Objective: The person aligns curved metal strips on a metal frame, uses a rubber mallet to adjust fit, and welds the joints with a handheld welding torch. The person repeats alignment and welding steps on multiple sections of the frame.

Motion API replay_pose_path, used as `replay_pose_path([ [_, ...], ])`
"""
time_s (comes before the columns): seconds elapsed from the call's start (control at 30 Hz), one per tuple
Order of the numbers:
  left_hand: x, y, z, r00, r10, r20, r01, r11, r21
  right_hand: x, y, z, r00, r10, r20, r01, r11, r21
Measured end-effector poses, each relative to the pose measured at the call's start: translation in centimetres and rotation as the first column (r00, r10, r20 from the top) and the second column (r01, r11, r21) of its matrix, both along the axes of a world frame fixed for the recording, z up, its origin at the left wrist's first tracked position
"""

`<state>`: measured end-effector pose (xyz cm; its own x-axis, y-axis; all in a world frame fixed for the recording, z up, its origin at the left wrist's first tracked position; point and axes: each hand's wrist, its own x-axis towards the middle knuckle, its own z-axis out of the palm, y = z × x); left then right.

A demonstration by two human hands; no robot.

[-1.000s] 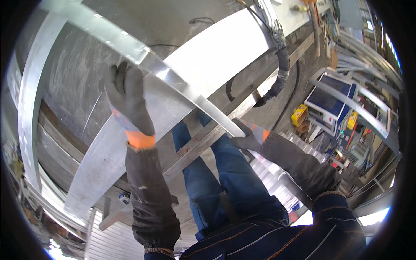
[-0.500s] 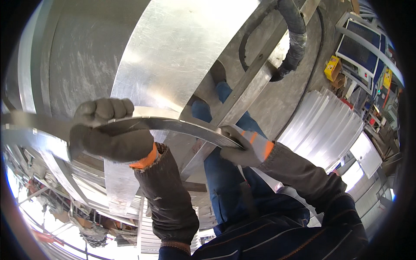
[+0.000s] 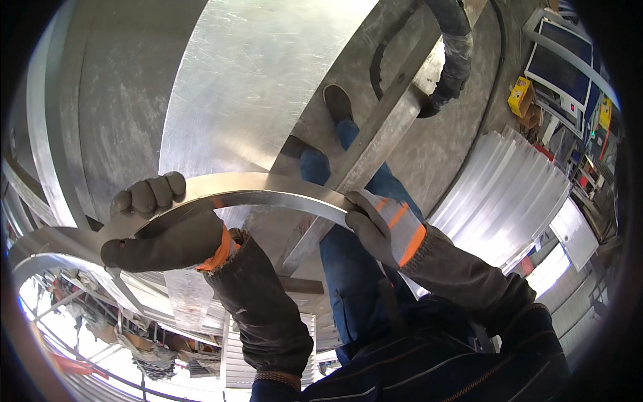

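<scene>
A long, shiny metal strip (image 3: 261, 182) bends in an arc across the front of my body, its flat face and near edge both showing. My left hand (image 3: 167, 231), in a dark grey work glove, is closed around it, with fingers over the far edge and thumb on the near side. Beyond that hand the strip runs on to the left. At the strip's right end my right hand (image 3: 378, 224), in a grey glove with orange bands, pinches it between thumb and fingers. Under the strip lies a wide scratched metal sheet (image 3: 248, 80).
A metal beam (image 3: 378, 144) crosses diagonally above my legs. A thick black-wrapped hose (image 3: 457, 57) curves over it. Stacked pale corrugated sheets (image 3: 506, 191) lie to the right, near a yellow box (image 3: 518, 97) and a blue-and-white machine (image 3: 559, 63). Clutter and racks fill the lower left.
The strip has rolled so more of its flat face shows, and its left part has swung lower. My left hand has turned with it; my right hand has shifted slightly right. Both keep hold.
</scene>
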<state>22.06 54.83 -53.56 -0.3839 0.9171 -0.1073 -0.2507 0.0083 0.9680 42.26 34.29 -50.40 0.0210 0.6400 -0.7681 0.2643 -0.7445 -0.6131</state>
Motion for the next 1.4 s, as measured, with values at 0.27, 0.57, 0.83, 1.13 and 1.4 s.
replay_pose_path([
  [0.27,0.8,-0.5,1.6,0.992,0.056,-0.109,-0.064,0.995,-0.072,-0.1,0.7,0.8,0.999,0.048,-0.013,-0.048,0.999,0.006],
  [0.57,-2.0,-2.3,4.6,0.997,-0.035,0.071,0.029,0.996,0.09,-0.3,2.7,3.8,0.958,0.287,0.001,-0.281,0.937,-0.208],
  [0.83,-2.6,-7.2,10.5,0.969,0.188,-0.16,-0.162,0.973,0.163,1.0,2.7,5.1,0.841,0.542,0.013,-0.541,0.84,-0.039],
  [1.13,-5.9,-16.1,18.7,0.948,0.136,-0.289,-0.054,0.959,0.277,0.3,1.3,8.4,0.567,0.806,-0.169,-0.823,0.557,-0.108],
  [1.4,-5.2,-26.9,27.0,0.857,0.28,-0.433,-0.324,0.946,-0.029,1.5,-5.6,17.3,0.258,0.881,0.396,-0.961,0.194,0.195],
])
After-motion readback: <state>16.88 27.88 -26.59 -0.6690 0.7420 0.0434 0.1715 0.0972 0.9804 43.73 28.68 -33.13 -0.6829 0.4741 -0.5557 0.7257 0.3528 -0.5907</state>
